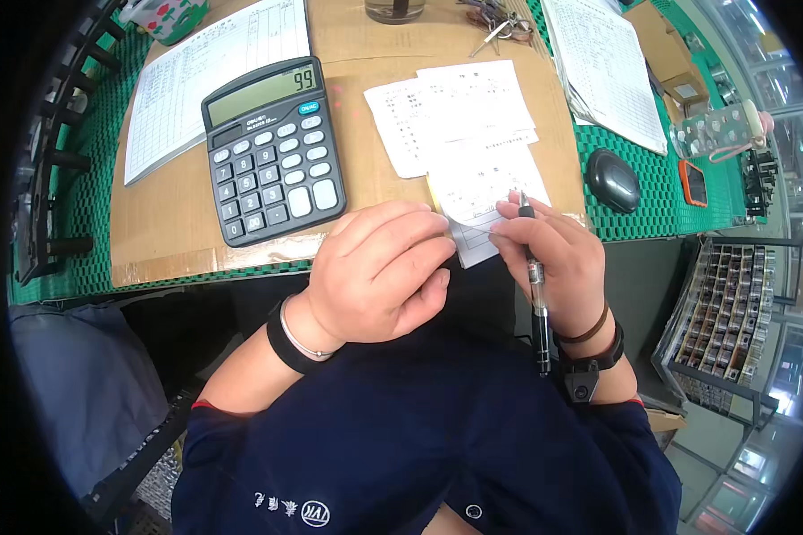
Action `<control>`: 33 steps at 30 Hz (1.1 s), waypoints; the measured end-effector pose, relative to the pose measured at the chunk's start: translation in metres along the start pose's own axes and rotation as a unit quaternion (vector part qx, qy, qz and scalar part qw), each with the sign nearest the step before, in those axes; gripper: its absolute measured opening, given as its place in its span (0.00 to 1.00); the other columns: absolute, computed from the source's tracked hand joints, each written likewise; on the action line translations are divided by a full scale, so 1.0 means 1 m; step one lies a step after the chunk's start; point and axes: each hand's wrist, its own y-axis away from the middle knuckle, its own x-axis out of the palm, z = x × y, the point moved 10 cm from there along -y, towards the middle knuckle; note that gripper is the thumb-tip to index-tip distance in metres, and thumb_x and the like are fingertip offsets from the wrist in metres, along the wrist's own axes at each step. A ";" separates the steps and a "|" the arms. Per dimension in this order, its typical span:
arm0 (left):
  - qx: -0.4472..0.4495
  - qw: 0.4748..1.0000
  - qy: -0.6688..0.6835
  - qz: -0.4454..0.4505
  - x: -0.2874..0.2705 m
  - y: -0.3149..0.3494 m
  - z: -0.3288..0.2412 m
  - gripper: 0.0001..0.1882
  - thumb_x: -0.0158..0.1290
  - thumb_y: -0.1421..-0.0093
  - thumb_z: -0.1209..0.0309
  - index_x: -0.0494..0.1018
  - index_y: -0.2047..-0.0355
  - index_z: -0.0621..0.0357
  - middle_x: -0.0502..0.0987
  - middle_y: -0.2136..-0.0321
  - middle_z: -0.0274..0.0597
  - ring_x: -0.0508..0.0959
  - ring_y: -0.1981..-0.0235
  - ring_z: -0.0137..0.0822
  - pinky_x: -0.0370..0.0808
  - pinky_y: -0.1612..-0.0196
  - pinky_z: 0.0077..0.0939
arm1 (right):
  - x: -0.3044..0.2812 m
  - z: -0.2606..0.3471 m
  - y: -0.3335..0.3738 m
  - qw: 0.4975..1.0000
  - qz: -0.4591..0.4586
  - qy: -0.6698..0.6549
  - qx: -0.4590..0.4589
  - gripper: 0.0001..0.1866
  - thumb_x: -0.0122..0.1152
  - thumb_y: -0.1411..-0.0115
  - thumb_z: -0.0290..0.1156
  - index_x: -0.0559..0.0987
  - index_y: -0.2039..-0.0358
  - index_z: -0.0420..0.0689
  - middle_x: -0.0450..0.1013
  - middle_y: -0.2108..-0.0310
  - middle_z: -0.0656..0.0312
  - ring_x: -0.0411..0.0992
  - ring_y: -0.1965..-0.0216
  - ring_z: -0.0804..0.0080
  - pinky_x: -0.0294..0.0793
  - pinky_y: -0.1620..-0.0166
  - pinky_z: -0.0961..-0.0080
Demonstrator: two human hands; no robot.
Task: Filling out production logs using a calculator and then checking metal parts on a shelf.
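Head view: the calculator [272, 152] serves as the reference position. It lies slightly rotated on a cardboard sheet [169, 236]. The slip pad [475, 183], a stack of small white printed forms, is located to the right of the calculator, between the two hands at their fingertips.

The left hand [379, 276] is positioned near the calculator's lower right corner. Its fingers are curled, with the fingertips at the pad's left edge; whether they grip that edge cannot be determined. The right hand [558, 254] is farther right of the calculator. Its fingers are closed around a pen [540, 321], with thumb and fingertips at the pad's right side. The pen tip points away from the person; the barrel extends back toward the body.

Loose slips [473, 102] lie to the right of the calculator, just beyond the pad and overlapping one another. A stack of ruled sheets [165, 120] lies behind and to the left of the calculator. A second stack of ruled paper [611, 76] lies well to its right. A black oval object [613, 180] rests right of the calculator on a green mat [589, 141].
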 end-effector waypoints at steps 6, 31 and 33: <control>0.000 1.000 0.001 0.002 0.000 -0.001 0.000 0.14 0.59 0.57 0.76 0.76 0.67 0.62 0.79 0.63 0.48 0.80 0.62 0.48 0.77 0.60 0.35 | 0.000 -0.001 0.000 1.000 -0.006 -0.009 0.009 0.09 0.71 0.53 0.23 0.80 0.71 0.46 0.80 0.69 0.57 0.80 0.59 0.57 0.79 0.56 0.67; -0.003 1.000 0.001 0.018 0.001 -0.002 -0.001 0.14 0.60 0.56 0.74 0.77 0.66 0.61 0.78 0.63 0.47 0.80 0.61 0.48 0.77 0.59 0.35 | -0.005 -0.006 -0.004 0.998 -0.011 -0.038 0.049 0.09 0.71 0.49 0.27 0.77 0.75 0.42 0.80 0.69 0.51 0.80 0.65 0.56 0.80 0.64 0.68; -0.002 1.000 0.000 0.019 0.002 -0.002 -0.001 0.14 0.60 0.56 0.74 0.77 0.66 0.61 0.78 0.63 0.47 0.80 0.61 0.48 0.77 0.60 0.35 | -0.004 -0.007 -0.004 0.998 -0.013 -0.039 0.055 0.09 0.71 0.48 0.27 0.77 0.75 0.41 0.80 0.69 0.51 0.80 0.64 0.56 0.80 0.63 0.68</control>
